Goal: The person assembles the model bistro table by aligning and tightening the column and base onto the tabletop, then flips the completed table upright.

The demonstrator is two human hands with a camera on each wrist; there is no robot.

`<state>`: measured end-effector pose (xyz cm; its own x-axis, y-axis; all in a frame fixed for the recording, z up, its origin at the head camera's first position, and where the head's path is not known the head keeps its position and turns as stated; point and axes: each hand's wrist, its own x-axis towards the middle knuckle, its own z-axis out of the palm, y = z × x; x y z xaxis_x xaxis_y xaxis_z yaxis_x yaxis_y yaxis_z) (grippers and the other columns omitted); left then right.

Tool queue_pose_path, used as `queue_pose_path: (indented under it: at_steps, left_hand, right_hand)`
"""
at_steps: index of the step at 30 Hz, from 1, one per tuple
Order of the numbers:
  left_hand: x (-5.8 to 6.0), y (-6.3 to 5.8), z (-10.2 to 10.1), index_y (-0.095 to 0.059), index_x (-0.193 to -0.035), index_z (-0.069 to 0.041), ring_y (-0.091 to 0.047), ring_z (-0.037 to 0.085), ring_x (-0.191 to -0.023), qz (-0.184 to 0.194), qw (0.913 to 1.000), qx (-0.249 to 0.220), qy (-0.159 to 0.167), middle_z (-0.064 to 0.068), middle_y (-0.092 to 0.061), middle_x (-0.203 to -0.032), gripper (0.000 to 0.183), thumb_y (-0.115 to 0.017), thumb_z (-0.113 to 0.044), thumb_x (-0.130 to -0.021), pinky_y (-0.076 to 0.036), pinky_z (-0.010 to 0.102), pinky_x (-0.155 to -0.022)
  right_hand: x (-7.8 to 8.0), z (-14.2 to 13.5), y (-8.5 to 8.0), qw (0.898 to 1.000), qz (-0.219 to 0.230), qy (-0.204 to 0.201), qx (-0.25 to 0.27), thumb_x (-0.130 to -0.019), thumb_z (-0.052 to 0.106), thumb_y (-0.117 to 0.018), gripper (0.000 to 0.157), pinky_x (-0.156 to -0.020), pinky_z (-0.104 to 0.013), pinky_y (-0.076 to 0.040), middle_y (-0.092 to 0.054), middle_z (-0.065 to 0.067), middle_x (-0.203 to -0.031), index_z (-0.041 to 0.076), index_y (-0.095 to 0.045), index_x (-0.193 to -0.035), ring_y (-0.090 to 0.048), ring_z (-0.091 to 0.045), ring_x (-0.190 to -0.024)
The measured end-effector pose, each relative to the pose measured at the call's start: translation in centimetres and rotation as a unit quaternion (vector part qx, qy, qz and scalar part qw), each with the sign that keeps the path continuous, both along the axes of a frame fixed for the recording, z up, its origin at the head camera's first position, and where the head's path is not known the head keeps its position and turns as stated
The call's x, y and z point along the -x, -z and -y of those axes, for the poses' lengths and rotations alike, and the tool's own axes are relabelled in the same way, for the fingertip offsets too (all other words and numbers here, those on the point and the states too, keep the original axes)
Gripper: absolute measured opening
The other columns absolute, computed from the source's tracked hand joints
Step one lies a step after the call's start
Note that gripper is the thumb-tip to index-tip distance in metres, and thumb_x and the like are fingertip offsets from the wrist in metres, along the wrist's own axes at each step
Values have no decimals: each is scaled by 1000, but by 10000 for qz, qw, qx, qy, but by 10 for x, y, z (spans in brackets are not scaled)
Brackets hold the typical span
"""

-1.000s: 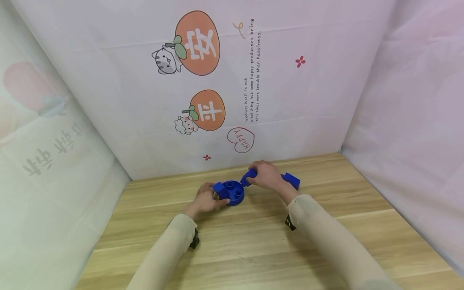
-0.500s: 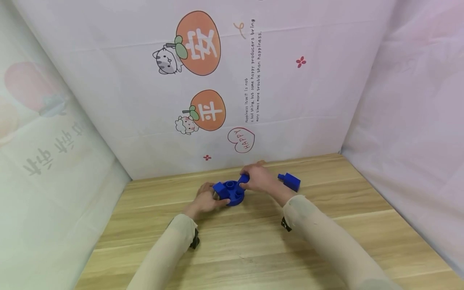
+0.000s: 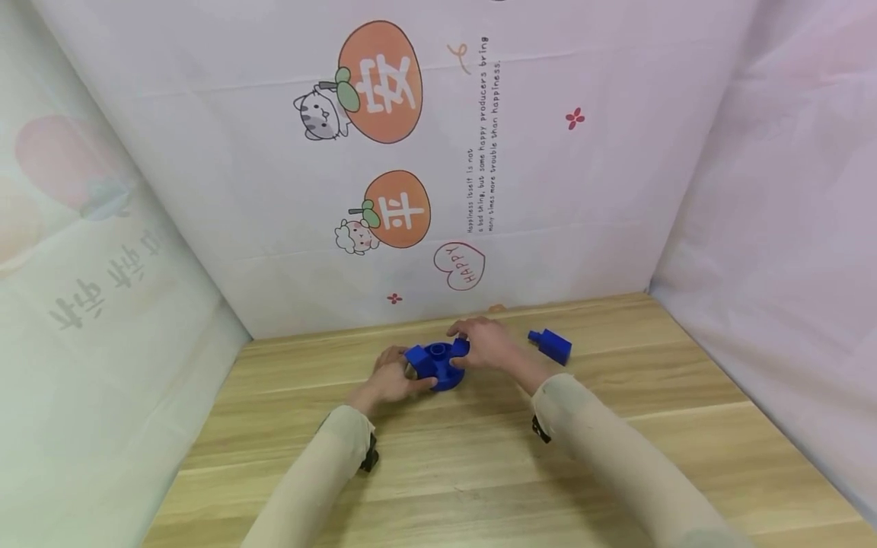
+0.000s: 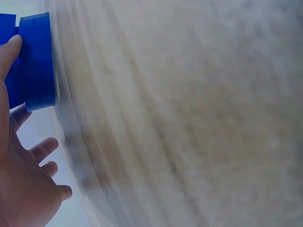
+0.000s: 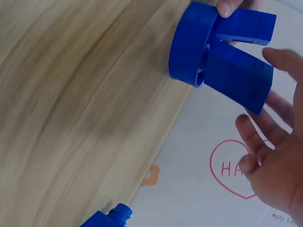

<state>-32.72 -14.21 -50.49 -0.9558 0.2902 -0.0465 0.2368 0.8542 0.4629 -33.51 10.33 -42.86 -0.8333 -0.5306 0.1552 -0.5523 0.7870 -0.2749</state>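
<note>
Head: blue base (image 3: 450, 379), far
Left hand (image 3: 392, 380): grips base
Right hand (image 3: 485, 345): around seated block (image 5: 241, 75), hold unclear
Loose block (image 3: 554, 347): far right

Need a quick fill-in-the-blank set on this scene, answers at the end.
In the right wrist view, ___ blocks are joined to the round base.
The round base and all the blocks are coloured ___.
In the head view, the loose block lies to the ___ of the right hand.
The word printed inside the heart outline is ___.

Missing words: two; blue; right; HAPPY
</note>
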Motion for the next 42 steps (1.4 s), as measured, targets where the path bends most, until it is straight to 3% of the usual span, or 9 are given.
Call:
queue_pose_path:
  at_steps: [7,10,15,19,27,31,34,38,42]
  left_hand:
    - [-1,-2,-1,-41,-152,-10,-24,34,-147,-24,10000,45,3,10,-35,-153,92,-62,-69,-86,-21,54,-121]
    - [-2,-1,-1,-40,-153,-9,-22,34,-148,-16,10000,55,30,10,-34,-154,92,-62,-69,-86,-20,54,-122]
    - [-1,2,0,-40,-153,-10,-25,34,-146,-35,9999,40,95,12,-35,-153,93,-62,-69,-85,-21,54,-121]
    - [0,3,0,-41,-153,-10,-25,33,-145,-41,9999,8,109,12,-35,-153,94,-62,-70,-85,-22,54,-121]
    - [0,3,0,-40,-153,-11,-25,33,-145,-24,9999,40,93,11,-35,-153,91,-61,-69,-86,-21,53,-121]
    - [0,2,0,-40,-153,-11,-24,34,-146,1,10000,30,87,11,-35,-153,90,-61,-68,-87,-20,54,-121]
    - [0,2,0,-39,-154,-10,-23,34,-147,27,9999,1,99,11,-34,-154,90,-61,-67,-87,-20,54,-121]
    - [-1,1,0,-39,-154,-9,-24,33,-146,-26,9999,17,127,12,-34,-154,92,-60,-68,-87,-20,54,-121]
    - [-1,1,0,-40,-153,-9,-26,33,-145,-82,9998,92,156,13,-35,-153,92,-59,-70,-87,-21,53,-121]
  right_hand:
    - [1,-8,-1,9983,204,-546,-4,-73,19,-73,63,-98,-46,-52,-66,-5,-132,18,-61,-135,-63,-26,-119]
    - [1,-11,0,9980,182,-611,-36,-75,15,-71,60,-99,-46,-51,-67,-3,-132,16,-62,-134,-63,-26,-118]
    - [2,-12,4,9991,181,-379,-39,-84,28,-78,42,-97,-44,-50,-72,-3,-115,16,-68,-124,-64,-22,-107]
    - [1,-11,6,9996,98,-260,-76,-85,38,-79,41,-97,-43,-50,-72,-2,-111,15,-69,-118,-64,-22,-106]
    - [2,-5,9,9993,53,-371,51,-83,31,-80,39,-91,-39,-54,-72,0,-110,16,-70,-117,-65,-18,-101]
    - [1,-2,10,9990,18,-446,-54,-83,39,-80,52,-94,-42,-52,-72,-3,-108,16,-65,-127,-66,-19,-99]
    - [2,-1,11,9976,3,-660,-206,-83,34,-79,60,-98,-45,-50,-71,-5,-112,18,-58,-137,-65,-20,-101]
    - [4,-1,12,9973,-2,-717,-144,-85,24,-76,54,-93,-44,-52,-71,-6,-108,16,-60,-136,-66,-22,-101]
    - [4,1,10,9993,107,-361,-18,-88,30,-76,44,-84,-40,-55,-72,-6,-102,12,-63,-126,-67,-21,-93]
